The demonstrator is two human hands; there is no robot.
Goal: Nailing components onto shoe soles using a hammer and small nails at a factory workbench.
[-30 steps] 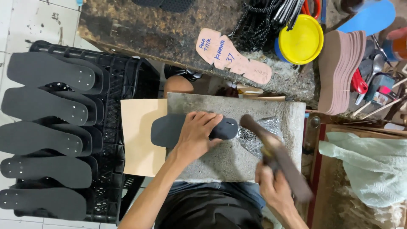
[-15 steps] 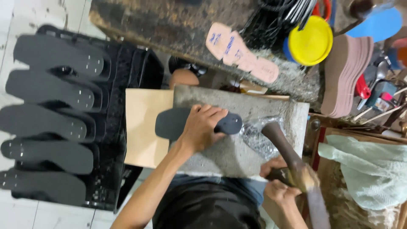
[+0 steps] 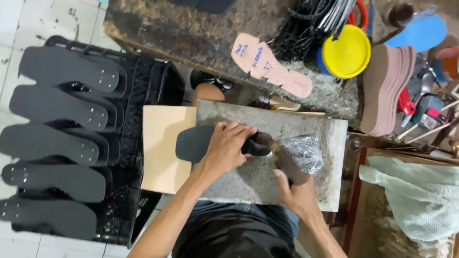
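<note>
While pinned flat under the left hand (image 3: 228, 145), fingers spread over its middle, black sole (image 3: 201, 143) lies across the grey stone slab (image 3: 267, 177), heel end overhanging onto the tan board (image 3: 165, 148). Right hand (image 3: 297, 191) wrapped tight around a dark hammer (image 3: 287, 165), head meeting the sole's toe end just beside the left fingertips. Risk judged: a glancing blow could catch those fingertips, or the sole could skid on the crumpled clear plastic (image 3: 306, 152). Little room rightward, slab edge near. Beyond, cluttered worktop (image 3: 191, 33) with pink sole pattern (image 3: 270, 69) and yellow lid (image 3: 346, 51); stacked black soles (image 3: 62, 124) well apart, left.
</note>
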